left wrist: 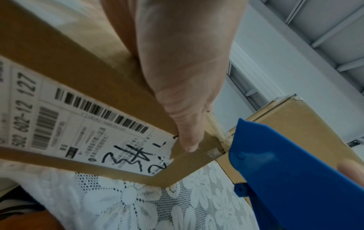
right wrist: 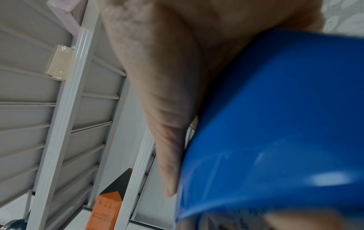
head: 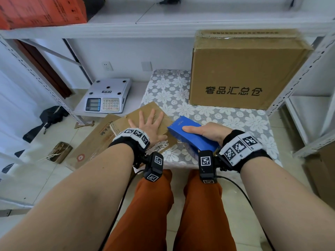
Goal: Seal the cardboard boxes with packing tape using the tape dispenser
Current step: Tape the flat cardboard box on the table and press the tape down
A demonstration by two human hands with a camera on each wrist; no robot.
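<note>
While left hand point(head: 148, 124) presses flat, fingers spread, on small box point(head: 161, 113), right hand point(head: 206, 133) grips tape dispenser point(head: 192, 136) just beside.

White metal shelving point(head: 181, 20), pale tiled floor point(head: 59, 134) (scale point(head: 108, 96), probably).

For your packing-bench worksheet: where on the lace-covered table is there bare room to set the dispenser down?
Free: the lace cloth between the big box and the right hand. Crowded: the left edge, with the small box, left hand and dispenser.

big box point(head: 244, 69) blocking table's far right, lace tabletop point(head: 235, 116) open before it, shelf posts point(head: 299, 73) flanking
</note>
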